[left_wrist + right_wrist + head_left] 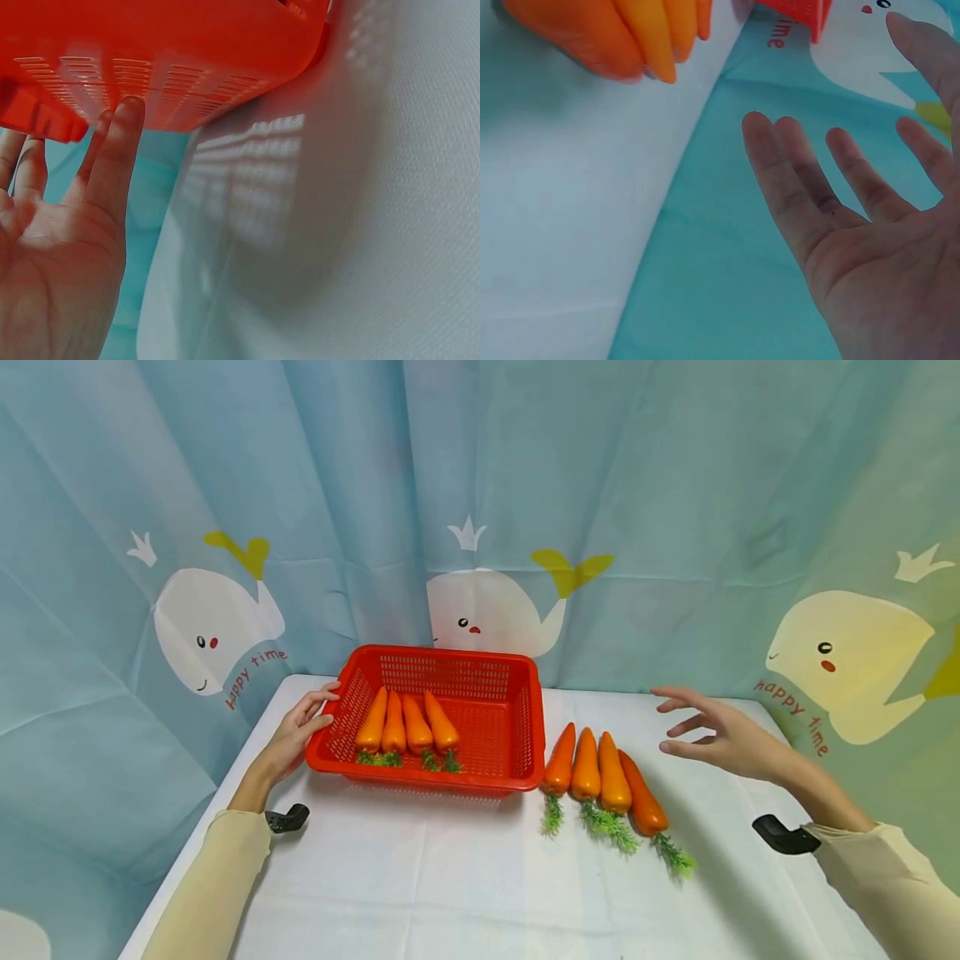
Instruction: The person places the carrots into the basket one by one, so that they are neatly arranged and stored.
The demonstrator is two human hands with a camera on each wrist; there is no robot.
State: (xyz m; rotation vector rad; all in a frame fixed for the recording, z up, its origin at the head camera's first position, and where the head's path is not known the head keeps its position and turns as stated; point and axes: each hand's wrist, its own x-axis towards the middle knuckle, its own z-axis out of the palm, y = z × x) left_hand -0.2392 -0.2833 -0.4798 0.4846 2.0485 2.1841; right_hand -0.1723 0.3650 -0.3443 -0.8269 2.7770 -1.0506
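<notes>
A red plastic basket (525,710) with slotted walls stands on the table. Several orange toy carrots (417,727) with green tops lie side by side in its left part. My left hand (296,727) is at the basket's left rim, and in the left wrist view its extended fingers (120,157) reach the slotted wall. To the right of the basket, a row of several more carrots (587,768) lies on the cloth, leafy ends toward me. My right hand (720,735) hovers beyond them on the right, holding nothing, its fingers spread and slightly bent.
A white cloth covers the table (450,877). Behind it and along both sides hangs a light blue curtain (675,468) printed with white whales. Black wrist straps (783,837) show at both sleeves.
</notes>
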